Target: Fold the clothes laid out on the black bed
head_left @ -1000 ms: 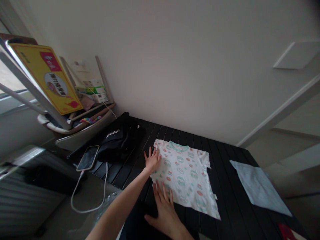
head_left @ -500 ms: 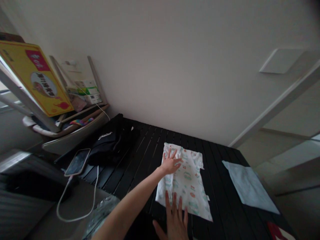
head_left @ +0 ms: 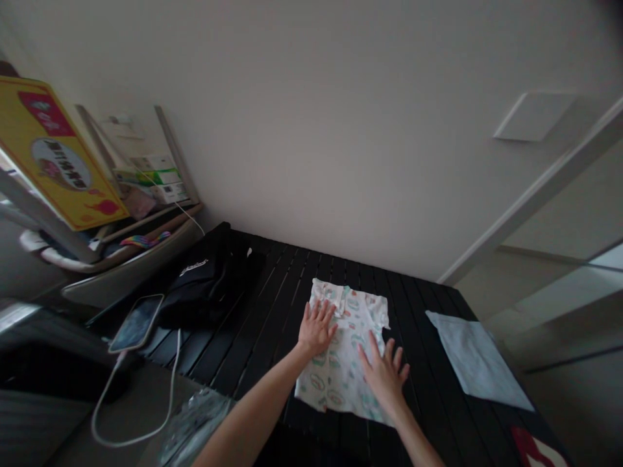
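Note:
A white baby garment [head_left: 348, 363] printed with green and orange figures lies spread on the black slatted table [head_left: 263, 311]. On its left side rests my left hand [head_left: 316, 329], flat with the fingers apart. My right hand [head_left: 386, 375] is over the garment's right edge, its fingers spread and stretched out. Neither hand grips the cloth. To the right lies a folded pale grey-blue cloth [head_left: 479, 360], apart from both hands.
At the table's left are a black bag [head_left: 209, 279] and a phone [head_left: 137, 323] with a white cable [head_left: 134, 444]. Clear plastic packaging [head_left: 197, 421] is at the near left. A chair holds a yellow box [head_left: 63, 155]. A red item [head_left: 533, 447] sits at the lower right.
My right hand has moved from the garment's lower edge up to its right side. My left hand has shifted slightly left and down, and the view has turned a little right.

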Available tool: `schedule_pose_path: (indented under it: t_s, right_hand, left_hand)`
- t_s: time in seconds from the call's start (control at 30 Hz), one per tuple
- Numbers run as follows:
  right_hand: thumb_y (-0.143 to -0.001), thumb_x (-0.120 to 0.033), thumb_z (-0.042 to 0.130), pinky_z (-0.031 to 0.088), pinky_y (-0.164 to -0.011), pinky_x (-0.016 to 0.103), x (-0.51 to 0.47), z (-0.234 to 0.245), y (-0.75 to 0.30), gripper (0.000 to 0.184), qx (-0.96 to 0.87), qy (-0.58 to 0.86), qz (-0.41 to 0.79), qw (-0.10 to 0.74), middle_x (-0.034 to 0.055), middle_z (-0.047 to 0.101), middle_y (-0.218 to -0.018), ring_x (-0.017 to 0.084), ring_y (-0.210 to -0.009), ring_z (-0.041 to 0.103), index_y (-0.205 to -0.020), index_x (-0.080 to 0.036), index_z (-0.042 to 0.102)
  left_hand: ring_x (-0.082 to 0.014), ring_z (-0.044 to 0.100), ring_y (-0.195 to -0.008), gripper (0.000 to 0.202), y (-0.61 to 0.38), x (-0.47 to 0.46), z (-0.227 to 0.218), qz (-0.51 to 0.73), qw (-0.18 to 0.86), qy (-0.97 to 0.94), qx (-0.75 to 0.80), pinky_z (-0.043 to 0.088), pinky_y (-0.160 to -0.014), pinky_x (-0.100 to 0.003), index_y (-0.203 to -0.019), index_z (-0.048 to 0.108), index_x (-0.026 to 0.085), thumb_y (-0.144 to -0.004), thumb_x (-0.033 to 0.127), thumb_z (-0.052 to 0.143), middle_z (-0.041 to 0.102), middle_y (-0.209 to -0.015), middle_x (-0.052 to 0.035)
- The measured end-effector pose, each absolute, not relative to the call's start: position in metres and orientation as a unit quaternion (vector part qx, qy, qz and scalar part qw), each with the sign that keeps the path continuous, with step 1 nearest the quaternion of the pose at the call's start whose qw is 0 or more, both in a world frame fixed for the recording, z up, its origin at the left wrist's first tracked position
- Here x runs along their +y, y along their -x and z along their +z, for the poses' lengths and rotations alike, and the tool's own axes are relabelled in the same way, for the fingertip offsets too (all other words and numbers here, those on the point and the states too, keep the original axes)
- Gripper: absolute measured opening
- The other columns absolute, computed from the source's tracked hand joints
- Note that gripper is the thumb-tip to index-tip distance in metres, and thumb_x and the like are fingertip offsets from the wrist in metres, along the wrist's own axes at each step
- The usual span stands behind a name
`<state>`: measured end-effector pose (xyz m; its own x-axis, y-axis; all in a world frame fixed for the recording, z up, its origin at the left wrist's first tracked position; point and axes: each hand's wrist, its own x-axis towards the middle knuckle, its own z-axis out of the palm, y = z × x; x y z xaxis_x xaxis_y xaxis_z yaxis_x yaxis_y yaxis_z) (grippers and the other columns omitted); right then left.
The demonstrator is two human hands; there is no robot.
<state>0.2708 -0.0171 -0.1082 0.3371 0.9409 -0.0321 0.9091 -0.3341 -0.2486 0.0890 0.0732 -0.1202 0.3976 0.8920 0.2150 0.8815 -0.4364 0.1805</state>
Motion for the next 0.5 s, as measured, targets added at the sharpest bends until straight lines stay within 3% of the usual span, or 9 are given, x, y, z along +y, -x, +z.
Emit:
schedule_pose_path:
  t_s: [0.13,0.23,0.33,0.5]
  right_hand:
    - [-0.088,-0.067,0.024,0.017,-0.102,0.070,0.026,-0.115,-0.304,0.072,-0.488,0.856,0.136,0.099,0.0184,0.019,-0.157,0.043,-0.141,0.016,-0.149,-0.031,0.025]
    - [-0.086,-0.069,0.024,0.012,-0.103,0.072,0.041,-0.125,-0.313,0.071,-0.508,0.838,0.165,0.109,0.0122,0.015,-0.159,0.041,-0.143,0.009,-0.149,-0.034,0.026]
    - [-0.087,-0.065,0.025,0.007,-0.105,0.072,0.047,-0.129,-0.309,0.068,-0.536,0.819,0.167,0.119,0.0049,0.022,-0.158,0.036,-0.145,0.005,-0.147,-0.033,0.029]
    - [-0.090,-0.059,0.019,0.014,-0.109,0.067,0.058,-0.115,-0.279,0.066,-0.561,0.798,0.154,0.153,-0.0008,0.018,-0.159,0.030,-0.146,0.004,-0.150,-0.031,0.022]
  left_hand:
    - [-0.0309,0.013,-0.145,0.059,-0.088,0.067,-0.121,0.147,0.023,-0.826,0.543,0.011,-0.116,-0.058,-0.150,0.023,0.032,-0.095,0.052,0.032,0.026,-0.157,-0.0013]
    - [-0.0316,0.011,-0.145,0.059,-0.087,0.064,-0.121,0.157,0.030,-0.821,0.548,0.010,-0.115,-0.059,-0.150,0.023,0.033,-0.095,0.054,0.031,0.025,-0.157,-0.0013]
    - [-0.0309,0.011,-0.146,0.061,-0.087,0.062,-0.116,0.166,0.040,-0.817,0.551,0.010,-0.116,-0.058,-0.150,0.023,0.033,-0.095,0.056,0.031,0.025,-0.157,-0.0016]
    - [-0.0247,0.010,-0.146,0.067,-0.084,0.059,-0.099,0.219,0.056,-0.802,0.553,0.011,-0.118,-0.051,-0.153,0.005,0.026,-0.096,0.054,0.028,0.015,-0.159,-0.0025]
